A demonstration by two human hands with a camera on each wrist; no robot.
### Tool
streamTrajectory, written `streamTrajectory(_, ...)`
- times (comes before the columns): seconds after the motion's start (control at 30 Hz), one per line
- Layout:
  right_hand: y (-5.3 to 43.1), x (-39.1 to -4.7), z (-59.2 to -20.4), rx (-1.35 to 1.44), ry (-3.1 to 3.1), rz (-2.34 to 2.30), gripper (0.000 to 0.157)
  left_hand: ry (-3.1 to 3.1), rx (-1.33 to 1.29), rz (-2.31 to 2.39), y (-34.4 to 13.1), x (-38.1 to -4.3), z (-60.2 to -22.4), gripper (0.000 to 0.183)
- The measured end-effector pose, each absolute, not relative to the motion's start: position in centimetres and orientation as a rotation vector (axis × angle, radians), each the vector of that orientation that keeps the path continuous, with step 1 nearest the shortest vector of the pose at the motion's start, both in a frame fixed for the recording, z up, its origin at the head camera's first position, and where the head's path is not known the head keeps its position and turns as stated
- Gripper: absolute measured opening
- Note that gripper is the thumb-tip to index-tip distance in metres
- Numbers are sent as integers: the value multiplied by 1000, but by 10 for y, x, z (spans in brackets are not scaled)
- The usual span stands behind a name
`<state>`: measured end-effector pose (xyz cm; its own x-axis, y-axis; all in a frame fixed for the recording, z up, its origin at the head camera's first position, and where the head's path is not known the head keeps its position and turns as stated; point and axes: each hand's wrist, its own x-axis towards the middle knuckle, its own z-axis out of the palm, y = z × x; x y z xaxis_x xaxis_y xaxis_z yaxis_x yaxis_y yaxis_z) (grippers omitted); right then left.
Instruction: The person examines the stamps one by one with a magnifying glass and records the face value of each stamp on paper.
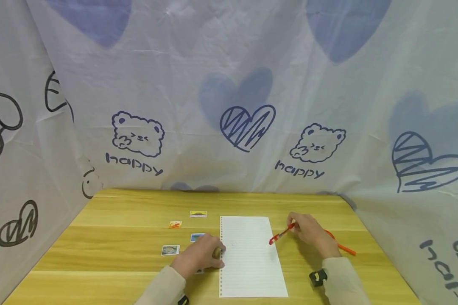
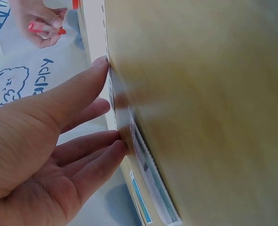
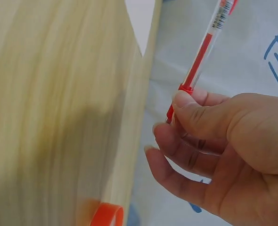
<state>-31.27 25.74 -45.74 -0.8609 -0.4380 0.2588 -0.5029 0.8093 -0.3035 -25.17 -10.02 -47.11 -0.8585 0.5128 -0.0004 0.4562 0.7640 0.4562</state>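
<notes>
A lined sheet of paper (image 1: 248, 258) with a row of holes down its left side lies on the wooden table. At that left edge is my left hand (image 1: 203, 255), its thumb and fingers loosely extended, fingertips right at the paper. My right hand (image 1: 309, 231), raised over the table to the right of the sheet, pinches a clear-barrelled red pen (image 3: 202, 59) between thumb and fingers near its tip. The pen's clip end points down-left over the sheet's right edge. A stamp (image 2: 153, 174) with a serrated edge lies under the left hand, partly hidden in the head view.
Several small stamp-like pictures lie left of the sheet, including a yellow one (image 1: 198, 214), an orange one (image 1: 175, 224) and a grey-green one (image 1: 170, 250). An orange-red curved strip (image 1: 345, 249) lies beyond the right wrist. A printed cloth (image 1: 191, 140) hangs behind the table.
</notes>
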Motion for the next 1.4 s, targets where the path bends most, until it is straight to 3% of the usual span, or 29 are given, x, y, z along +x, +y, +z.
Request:
streamTrajectory(0.27,246,-306,-449,531,-2986,524,13,2832,812,686,-100,-251,-471,40)
streamTrajectory(0.5,239,-307,-450,609,-2965,830,3,2835,801,688,-100,-251,-471,40)
streamTrajectory(0.93,221,-305,-446,552,-2921,1304,10,2829,791,685,-100,-251,-470,41)
streamTrajectory(1.4,201,-302,-450,493,-2879,1283,7,2827,841,732,-101,-251,-471,39)
